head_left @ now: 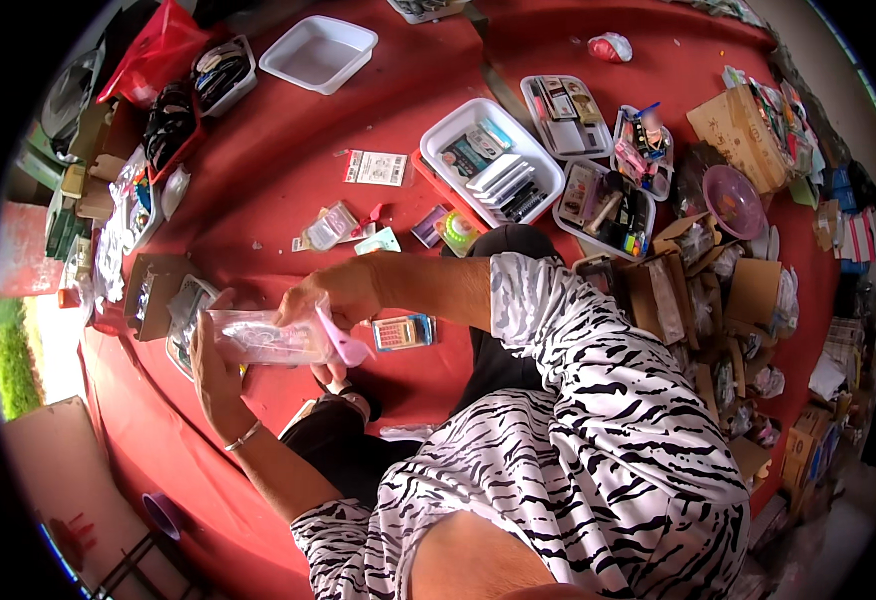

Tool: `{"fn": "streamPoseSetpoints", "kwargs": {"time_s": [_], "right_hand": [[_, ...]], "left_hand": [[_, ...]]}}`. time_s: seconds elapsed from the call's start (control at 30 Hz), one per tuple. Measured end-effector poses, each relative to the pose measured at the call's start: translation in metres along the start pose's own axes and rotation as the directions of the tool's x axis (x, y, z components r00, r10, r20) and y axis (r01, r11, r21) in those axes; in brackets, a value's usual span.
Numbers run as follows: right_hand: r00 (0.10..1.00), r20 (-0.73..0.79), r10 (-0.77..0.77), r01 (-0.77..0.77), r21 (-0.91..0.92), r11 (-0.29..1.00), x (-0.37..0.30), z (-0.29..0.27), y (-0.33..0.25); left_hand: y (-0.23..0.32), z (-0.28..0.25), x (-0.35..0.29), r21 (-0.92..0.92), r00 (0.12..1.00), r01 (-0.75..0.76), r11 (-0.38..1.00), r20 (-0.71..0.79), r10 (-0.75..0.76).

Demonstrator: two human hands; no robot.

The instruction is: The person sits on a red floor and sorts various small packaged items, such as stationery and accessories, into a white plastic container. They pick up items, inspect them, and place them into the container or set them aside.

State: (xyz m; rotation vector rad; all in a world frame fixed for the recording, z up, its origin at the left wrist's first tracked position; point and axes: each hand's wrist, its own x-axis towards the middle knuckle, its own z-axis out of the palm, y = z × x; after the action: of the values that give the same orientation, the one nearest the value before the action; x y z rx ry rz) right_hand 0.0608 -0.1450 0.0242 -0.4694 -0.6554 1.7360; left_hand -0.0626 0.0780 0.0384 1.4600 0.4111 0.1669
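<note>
A clear plastic packet [258, 342] with a pink end is held between my two hands, above the red cloth and my legs. My left hand [216, 388] is closed round its left end, with a bracelet at the wrist. From above, my right hand [340, 292] grips the packet near the pink end, fingers bent. What lies inside the packet is hard to make out. Just to its right, a flat blue-edged pack [405, 333] lies on the cloth. An open cardboard box [158, 290] stands beyond my left hand.
Ahead lie a barcoded card [376, 168], a clear pack [328, 228] and a green round item [456, 232]. A white tub [438, 130] of packaged goods stands beyond, near smaller trays [568, 110]. Cardboard boxes [658, 300] and a pink basin [733, 202] crowd the right. An unfilled white tub [320, 55] sits far left.
</note>
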Motion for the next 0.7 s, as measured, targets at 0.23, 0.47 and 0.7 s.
{"fn": "streamPoseSetpoints", "kwargs": {"time_s": [0.23, 0.47, 0.7], "right_hand": [[0.878, -0.429, -0.212, 0.285, 0.113, 0.952, -0.011, -0.038, -0.011], [0.667, -0.635, -0.391, 0.362, -0.183, 0.914, -0.01, -0.011, -0.049], [0.166, -0.45, -0.878, -0.072, -0.893, 0.444, 0.001, -0.014, -0.045]], "left_hand": [[-0.018, -0.001, -0.001, -0.492, 0.985, 0.094, 0.865, -0.079, -0.152], [-0.009, 0.019, 0.0, -0.474, 0.989, -0.045, 0.88, -0.148, -0.029], [-0.021, 0.054, -0.007, -0.592, 0.994, 0.027, 0.806, -0.066, -0.081]]}}
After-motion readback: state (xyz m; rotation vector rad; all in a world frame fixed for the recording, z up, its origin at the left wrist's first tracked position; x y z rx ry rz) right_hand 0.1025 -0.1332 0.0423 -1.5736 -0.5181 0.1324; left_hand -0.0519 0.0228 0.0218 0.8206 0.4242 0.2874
